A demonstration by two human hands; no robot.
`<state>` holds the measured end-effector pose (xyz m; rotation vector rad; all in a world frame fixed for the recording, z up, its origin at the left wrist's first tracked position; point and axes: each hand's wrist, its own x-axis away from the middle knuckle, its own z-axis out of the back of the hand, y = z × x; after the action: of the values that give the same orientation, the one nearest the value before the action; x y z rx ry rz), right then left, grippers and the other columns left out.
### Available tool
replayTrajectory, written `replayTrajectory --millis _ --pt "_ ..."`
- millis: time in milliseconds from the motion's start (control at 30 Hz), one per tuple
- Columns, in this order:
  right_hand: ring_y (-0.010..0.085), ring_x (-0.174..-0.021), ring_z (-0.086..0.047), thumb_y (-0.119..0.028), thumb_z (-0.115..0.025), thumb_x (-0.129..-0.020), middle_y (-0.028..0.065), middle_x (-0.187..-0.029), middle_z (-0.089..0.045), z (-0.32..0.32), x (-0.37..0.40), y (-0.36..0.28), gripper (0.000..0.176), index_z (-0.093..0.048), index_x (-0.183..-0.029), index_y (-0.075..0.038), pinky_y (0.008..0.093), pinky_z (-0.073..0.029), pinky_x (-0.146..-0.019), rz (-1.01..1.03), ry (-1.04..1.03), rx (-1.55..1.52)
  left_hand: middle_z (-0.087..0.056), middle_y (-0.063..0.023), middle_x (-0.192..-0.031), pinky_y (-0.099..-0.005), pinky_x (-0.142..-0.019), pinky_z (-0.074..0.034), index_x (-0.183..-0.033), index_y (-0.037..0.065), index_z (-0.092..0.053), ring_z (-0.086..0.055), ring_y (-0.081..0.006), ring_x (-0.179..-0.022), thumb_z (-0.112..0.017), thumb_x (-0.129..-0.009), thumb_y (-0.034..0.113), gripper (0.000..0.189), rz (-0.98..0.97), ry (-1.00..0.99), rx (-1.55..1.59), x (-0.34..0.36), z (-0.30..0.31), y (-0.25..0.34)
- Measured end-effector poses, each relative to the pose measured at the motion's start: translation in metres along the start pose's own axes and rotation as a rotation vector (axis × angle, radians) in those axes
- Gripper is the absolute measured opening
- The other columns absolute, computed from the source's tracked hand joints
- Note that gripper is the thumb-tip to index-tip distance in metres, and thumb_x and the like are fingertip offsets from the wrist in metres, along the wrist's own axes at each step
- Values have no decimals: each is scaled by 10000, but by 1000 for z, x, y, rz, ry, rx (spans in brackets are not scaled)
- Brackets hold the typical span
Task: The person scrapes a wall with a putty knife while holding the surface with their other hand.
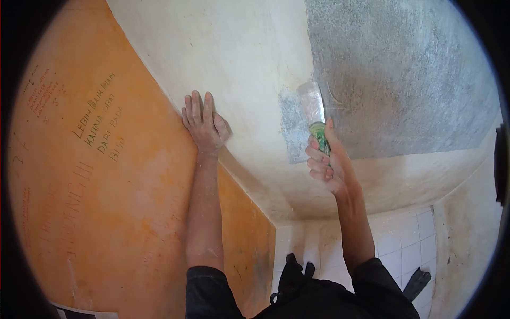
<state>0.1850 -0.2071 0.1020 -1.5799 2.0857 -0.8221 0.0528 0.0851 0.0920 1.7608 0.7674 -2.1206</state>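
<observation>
My right hand [332, 159] is wrapped round the green handle of a putty knife [313, 106]. The knife's wide metal blade points up and lies over the white wall [239, 58], beside the left edge of a rough grey patch [393, 80]. A smaller grey area [291, 125] shows just left of the blade. Whether the blade touches the wall cannot be told. My left hand [204, 122] rests on the wall near the corner with the orange wall, fingers pointing up and apart, holding nothing.
An orange wall [133, 202] with handwriting fills the left side. White floor tiles [409, 239] show at the bottom, with a dark object [417, 284] at the lower right. A pale wall [467, 228] stands at the right, and a black object [500, 165] is at the far right edge.
</observation>
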Motion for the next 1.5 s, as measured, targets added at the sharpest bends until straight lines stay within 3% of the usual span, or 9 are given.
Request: replayTrajectory --millis 167,300,367,667,967,1167,1233,1367,1500 --pt "32 -362 -189 -643 -378 -952 -87 -509 -273 30 3 11 549 -452 -755 -136 183 -150 -315 -9 -36 -41 -393 -182 -1479 -486 -1154 -167 -1377 58 -502 -305 -351 -1405 -352 -953 245 487 3 32 15 2 -3 -4" --pt "29 -369 -198 -643 -384 -952 -90 -511 -281 -26 -33 -18 542 -464 -761 -142 181 -160 -324 48 -12 70 -392 -183 -1479 -482 -1157 -160 -1373 57 -506 -301 -348 -1408 -356 -947 238 486 20 20 17 1 -2 0" --pt "27 -375 -208 -646 -382 -953 -97 -514 -292 -54 -43 -33 533 -474 -771 -155 180 -173 -336 93 -198 135 -392 -183 -1479 -485 -1155 -163 -1374 57 -504 -302 -349 -1407 -352 -950 235 485 -1 34 19 -1 -1 -3" --pt "22 -365 -230 -631 -352 -965 -97 -514 -296 59 -5 49 533 -466 -771 -148 176 -166 -328 -52 22 3 -369 -202 -1487 -499 -1151 -166 -1392 25 -466 -277 -373 -1411 -334 -979 252 490 -12 13 13 0 -1 -3" --pt "31 -361 -217 -626 -334 -969 -90 -517 -282 8 -28 15 543 -453 -757 -140 173 -175 -330 -13 -50 56 -359 -193 -1502 -507 -1149 -149 -1409 57 -467 -271 -347 -1422 -349 -979 253 487 56 -18 67 6 4 1" --pt "27 -372 -219 -638 -335 -959 -90 -522 -283 79 -22 71 550 -458 -764 -139 175 -179 -330 -10 71 -79 -315 -219 -1521 -520 -1133 -200 -1419 33 -447 -266 -381 -1420 -370 -1007 293 493 403 -312 329 29 55 46" --pt "27 -372 -217 -643 -339 -954 -88 -521 -282 99 -15 94 555 -460 -767 -135 176 -180 -327 -34 154 -159 -285 -208 -1538 -541 -1129 -197 -1441 87 -433 -256 -369 -1427 -392 -1000 266 477 528 -369 478 53 60 67" --pt "29 -369 -224 -641 -351 -950 -78 -517 -283 115 -10 113 555 -465 -773 -128 186 -190 -319 -62 171 -68 -232 -243 -1548 -552 -1132 -183 -1474 35 -342 -206 -422 -1433 -388 -1007 285 532 634 -458 610 79 59 94" --pt "33 -359 -231 -633 -369 -954 -73 -515 -293 105 -7 103 547 -463 -769 -126 196 -193 -315 -81 223 42 -213 -234 -1557 -552 -1139 -173 -1490 26 -292 -195 -400 -1444 -387 -1010 293 558 695 -549 559 78 67 101"
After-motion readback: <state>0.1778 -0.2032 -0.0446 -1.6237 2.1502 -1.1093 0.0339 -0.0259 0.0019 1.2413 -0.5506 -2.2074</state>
